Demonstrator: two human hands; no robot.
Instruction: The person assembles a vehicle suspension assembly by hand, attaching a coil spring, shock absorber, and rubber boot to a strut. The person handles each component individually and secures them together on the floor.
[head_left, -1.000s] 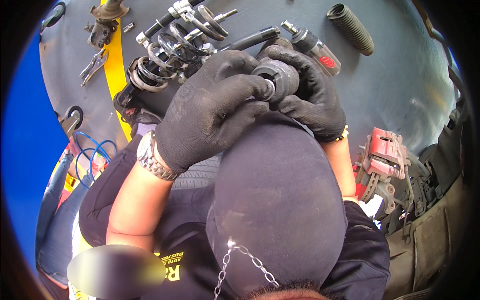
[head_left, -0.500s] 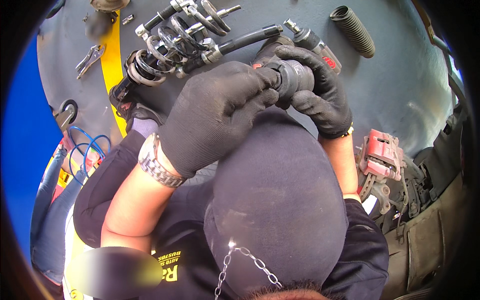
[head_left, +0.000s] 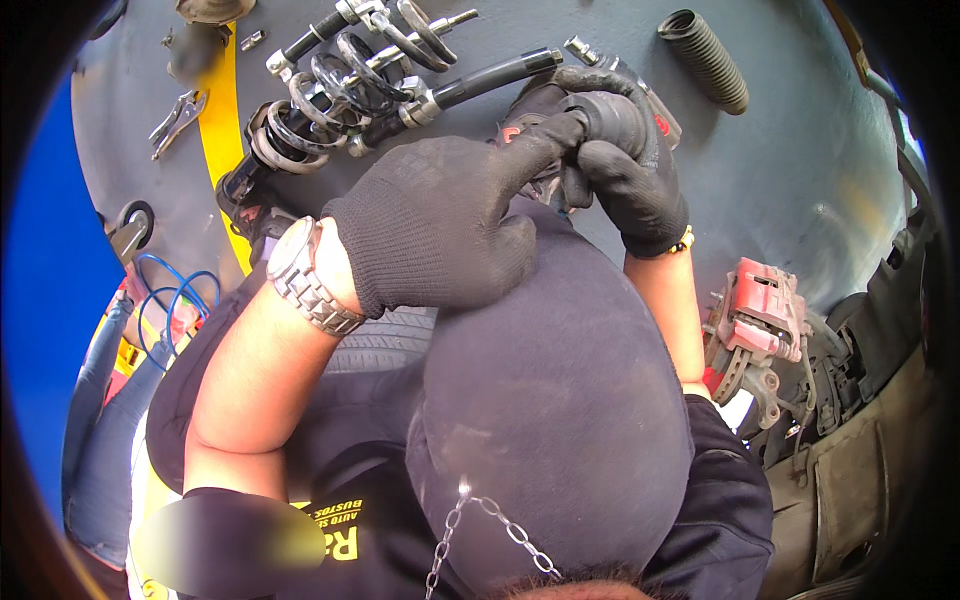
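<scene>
Gloved left hand (head_left: pixel 440 230) and right hand (head_left: pixel 625 165) clasp dark cylindrical part (head_left: pixel 612 115).

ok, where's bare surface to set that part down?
Bare grey surface right of the gloved hands, between the ribbed black boot and the red brake caliper. Crowded upper left: coil springs and struts, pliers.

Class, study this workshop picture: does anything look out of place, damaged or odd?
Nothing looks spilled or broken. Dismantled parts lie loose on the grey floor: coil-spring struts, a ribbed rubber boot, pliers. Both gloved hands, left hand and right hand, grip a dark round part.
</scene>
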